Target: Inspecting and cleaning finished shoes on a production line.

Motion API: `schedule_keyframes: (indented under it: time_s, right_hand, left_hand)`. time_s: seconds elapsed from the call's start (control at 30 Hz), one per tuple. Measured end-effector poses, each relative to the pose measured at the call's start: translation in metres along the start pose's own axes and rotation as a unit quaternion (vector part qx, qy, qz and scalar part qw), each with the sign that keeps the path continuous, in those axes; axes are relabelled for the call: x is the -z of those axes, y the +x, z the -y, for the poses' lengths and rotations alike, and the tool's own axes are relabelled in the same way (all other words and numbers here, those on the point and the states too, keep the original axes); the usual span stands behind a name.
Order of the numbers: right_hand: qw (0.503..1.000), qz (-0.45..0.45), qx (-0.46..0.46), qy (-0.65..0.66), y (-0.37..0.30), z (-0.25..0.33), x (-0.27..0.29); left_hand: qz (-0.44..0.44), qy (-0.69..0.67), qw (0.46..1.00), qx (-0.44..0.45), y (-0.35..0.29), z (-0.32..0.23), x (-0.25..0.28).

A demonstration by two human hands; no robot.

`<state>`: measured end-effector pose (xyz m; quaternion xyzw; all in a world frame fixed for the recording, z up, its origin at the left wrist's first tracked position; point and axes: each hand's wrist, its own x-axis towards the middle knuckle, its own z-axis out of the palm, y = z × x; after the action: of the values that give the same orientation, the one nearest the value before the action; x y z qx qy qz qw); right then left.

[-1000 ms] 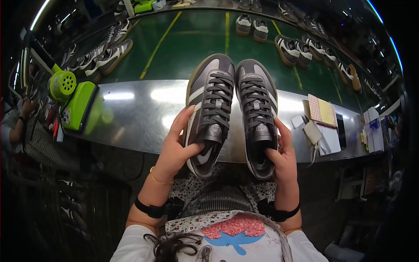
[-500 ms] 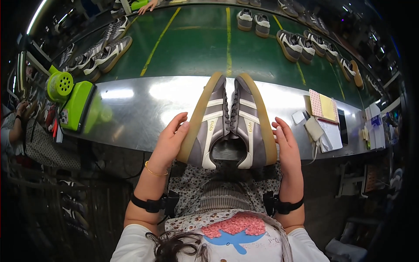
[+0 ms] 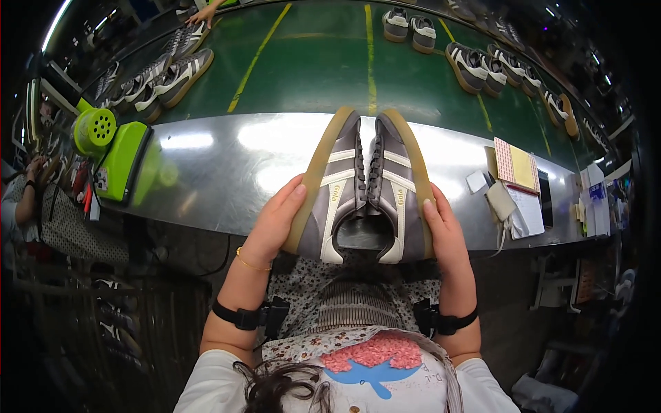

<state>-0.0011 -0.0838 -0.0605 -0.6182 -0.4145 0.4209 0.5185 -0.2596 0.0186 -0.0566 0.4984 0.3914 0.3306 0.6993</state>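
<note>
Two grey sneakers with white stripes and tan gum soles lie on their sides on the metal table, toes pointing away and laced fronts facing each other. My left hand (image 3: 279, 215) is closed against the outer sole of the left sneaker (image 3: 328, 206). On the other side, my right hand (image 3: 445, 224) grips the right sneaker (image 3: 401, 210) by its sole, thumb toward the upper. A narrow gap separates the toes, and the dark heel openings face me. The fingers beneath the soles are partly hidden.
The shiny metal table (image 3: 220, 172) borders a green conveyor belt (image 3: 310, 76) carrying several sneakers. A lime-green device (image 3: 127, 162) stands at left. Notebooks (image 3: 516, 168) and papers lie at right. Another person's hand (image 3: 205, 14) touches sneakers at the far left.
Both my hands have moved inward onto the soles; the right hand was standing slightly off before. At the far left, the other person's hand has shifted left onto the sneakers.
</note>
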Motion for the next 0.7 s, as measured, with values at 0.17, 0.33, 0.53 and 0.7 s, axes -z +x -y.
schedule_keyframes:
  time_s: [0.17, 0.33, 0.53, 0.7]
  right_hand:
    - [0.958, -0.029, -0.045, 0.28, 0.007, 0.006, -0.013]
    - [0.847, -0.03, -0.124, 0.516, 0.013, 0.0, -0.022]
    - [0.808, -0.044, -0.141, 0.57, 0.014, 0.02, -0.052]
    - [0.805, -0.028, -0.13, 0.578, 0.012, 0.035, -0.06]
  left_hand:
    - [-0.034, -0.228, 0.973, -0.002, 0.004, -0.003, 0.001]
    - [-0.004, -0.397, 0.916, 0.052, 0.012, -0.013, -0.013]
    - [0.026, -0.491, 0.867, 0.075, 0.018, -0.016, -0.034]
    - [0.063, -0.506, 0.857, 0.077, 0.015, -0.022, -0.046]
